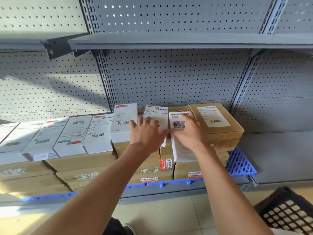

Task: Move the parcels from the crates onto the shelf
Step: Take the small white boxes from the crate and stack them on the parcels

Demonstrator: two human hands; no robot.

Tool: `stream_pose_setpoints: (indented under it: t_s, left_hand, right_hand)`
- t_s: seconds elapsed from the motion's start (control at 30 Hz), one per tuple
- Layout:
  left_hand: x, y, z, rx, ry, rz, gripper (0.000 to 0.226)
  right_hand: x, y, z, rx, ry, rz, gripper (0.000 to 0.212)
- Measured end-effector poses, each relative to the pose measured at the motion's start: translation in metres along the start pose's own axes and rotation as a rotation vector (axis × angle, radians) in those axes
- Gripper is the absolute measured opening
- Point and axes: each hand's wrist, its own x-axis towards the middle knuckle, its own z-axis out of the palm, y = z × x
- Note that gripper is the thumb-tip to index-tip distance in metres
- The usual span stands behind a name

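Forearms fill the lower middle of the frame, reaching up to the stacked parcels at centre; the left hand point(145, 131) lies with fingers spread and fairly straight on a flat white parcel point(156, 118), pressing rather than gripping it; the right hand point(189, 131) rests on a second white parcel point(179, 150) just right of it, its fingers bent over the far end, though whether they truly clasp it I cannot tell; both parcels lie on a layer of brown cartons point(147, 165), between a taller white box point(123, 122) on the left and a brown box point(218, 121) on the right; these thin white parcels look light and stiff, with smooth faces that may slide on one another, so I judge they are best taken by the long edges, thumb under and fingers over, or nudged flat into line; the cartons below seem heavier and would want two hands at the ends; a row of white boxes point(71, 134) runs toward the left edge; the whole stack sits on a blue plastic grid point(240, 163) laid on the grey shelf point(279, 155); at lower right the corner of a black crate point(288, 209) shows, its lattice wall blurred, and what it holds cannot be made out.
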Motion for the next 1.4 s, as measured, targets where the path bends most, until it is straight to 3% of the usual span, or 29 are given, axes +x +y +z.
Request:
stream_pose_setpoints:
  t_s: [0.13, 0.33, 0.57, 0.8, 1.4]
  left_hand:
    - [-0.017, -0.024, 0.003, -0.146, 0.139, 0.105, 0.042]
    - [-0.033, -0.053, 0.018, -0.196, 0.155, 0.159, 0.036]
    - [-0.026, -0.054, 0.024, -0.217, 0.214, 0.136, 0.03]
    - [-0.017, -0.052, 0.028, -0.269, 0.253, 0.073, 0.027]
    - [-0.005, -0.06, 0.04, -0.332, 0.32, 0.014, 0.026]
  right_hand:
    - [0.002, 0.001, 0.001, -0.004, 0.005, 0.003, 0.07]
    - [0.003, 0.003, 0.004, 0.02, -0.006, 0.015, 0.078]
    - [0.005, 0.007, 0.011, 0.011, -0.037, -0.004, 0.073]
    - [0.015, 0.004, 0.011, -0.145, -0.167, 0.004, 0.086]
    - [0.008, 0.001, 0.014, -0.11, -0.055, 0.018, 0.08]
